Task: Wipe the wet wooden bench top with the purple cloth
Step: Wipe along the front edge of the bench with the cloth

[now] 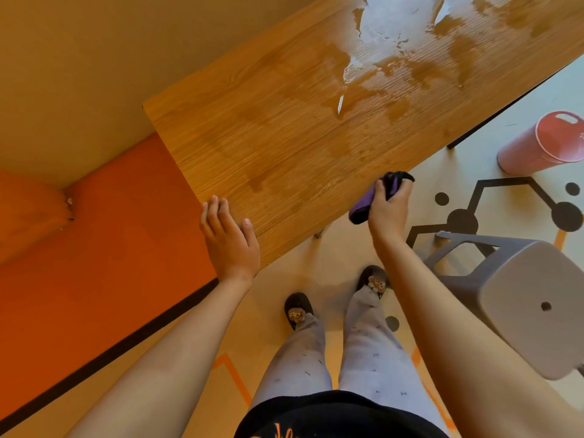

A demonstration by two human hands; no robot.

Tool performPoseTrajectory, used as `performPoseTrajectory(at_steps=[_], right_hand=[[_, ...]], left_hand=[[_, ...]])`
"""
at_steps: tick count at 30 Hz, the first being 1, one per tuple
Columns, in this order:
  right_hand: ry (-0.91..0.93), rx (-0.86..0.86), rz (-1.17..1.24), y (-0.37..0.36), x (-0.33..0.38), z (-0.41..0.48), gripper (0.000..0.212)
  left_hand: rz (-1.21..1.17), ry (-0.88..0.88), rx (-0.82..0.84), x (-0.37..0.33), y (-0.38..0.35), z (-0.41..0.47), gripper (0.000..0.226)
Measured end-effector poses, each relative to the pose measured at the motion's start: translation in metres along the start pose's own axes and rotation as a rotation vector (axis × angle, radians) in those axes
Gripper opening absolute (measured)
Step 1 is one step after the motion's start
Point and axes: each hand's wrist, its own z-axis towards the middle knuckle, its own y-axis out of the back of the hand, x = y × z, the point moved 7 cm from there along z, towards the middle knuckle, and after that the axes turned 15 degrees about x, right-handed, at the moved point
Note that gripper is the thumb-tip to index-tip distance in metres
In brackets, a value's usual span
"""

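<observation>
- We cannot see the far end of the wooden bench top [284, 128]; the upper edge of the view cuts it off, and also the largest patch of water [388, 30] on it.
- The purple cloth [374, 202] is bunched, so we cannot tell its full shape; a dark part of it shows above the fingers.
- The pink cylinder [542, 143] and the grey stool [518, 298] on the right are both partly out of the picture.
- The bench top runs diagonally, with shining water far from us and darker damp marks nearer the middle. The corner close to us looks mostly dry.
- Beside the bench there is an orange wall panel [104, 248], and the floor [493, 197] is pale with black lines and dots.
- Our left hand [229, 237] lies flat and open on the near corner of the bench, the fingers stretched together, holding nothing.
- Our right hand [390, 207] is closed around the cloth, just at the long edge of the bench, over the floor rather than on the wet area.
- Both forearms reach forward, and our feet in slippers [297, 311] stand below.
</observation>
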Motion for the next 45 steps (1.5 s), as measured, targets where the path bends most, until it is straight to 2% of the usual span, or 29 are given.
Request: performPoseTrajectory(at_steps=[5,7,10,13,15,20,23,24,26,28,30,32,35,39,45], right_hand=[[-0.051,-0.031,0.022,0.014,-0.002,0.016,0.032],[-0.049,0.026,0.053,-0.008,-0.007,-0.004,0.032],[-0.007,0.163,0.033,-0.044,-0.013,-0.040,0.020],[0.004,0.223,-0.014,-0.046,-0.013,-0.040,0.015],[0.022,0.226,-0.033,-0.030,-0.007,-0.022,0.014],[-0.025,0.036,0.024,0.054,0.007,0.053,0.025],[-0.031,0.027,-0.051,0.093,0.017,0.090,0.030],[-0.026,0.040,-0.078,0.098,0.018,0.096,0.029],[-0.013,0.056,-0.114,0.100,0.019,0.100,0.028],[0.003,0.049,-0.122,0.095,0.020,0.096,0.027],[0.007,0.037,-0.145,0.086,0.018,0.085,0.027],[0.027,0.067,-0.179,0.069,0.012,0.070,0.025],[0.070,0.151,-0.239,0.047,0.005,0.051,0.023],[0.104,0.229,-0.292,0.061,0.009,0.069,0.026],[0.049,0.054,-0.227,0.154,0.032,0.149,0.029]], left_hand=[[0.032,0.013,0.005,0.000,0.000,0.000,0.051],[0.051,0.022,0.009,-0.001,0.001,0.000,0.051],[0.092,0.038,0.028,-0.003,0.001,0.000,0.053],[0.132,0.047,0.035,-0.006,0.003,-0.001,0.054],[0.159,0.059,0.046,-0.007,0.003,-0.001,0.055],[0.190,0.071,0.075,-0.008,0.003,-0.001,0.057],[0.100,0.144,-0.011,-0.019,0.012,-0.005,0.054],[0.075,0.118,-0.057,-0.036,0.014,-0.009,0.052],[0.048,-0.065,-0.055,-0.094,0.004,-0.016,0.054],[0.070,-0.320,0.090,-0.159,-0.028,-0.022,0.059],[0.186,-0.487,0.221,-0.199,-0.062,-0.024,0.065],[0.342,-0.510,0.278,-0.206,-0.088,-0.020,0.068],[0.586,-0.474,0.278,-0.196,-0.109,-0.021,0.078],[0.687,-0.467,0.228,-0.195,-0.116,-0.020,0.093],[0.715,-0.476,0.198,-0.196,-0.118,-0.022,0.103]])
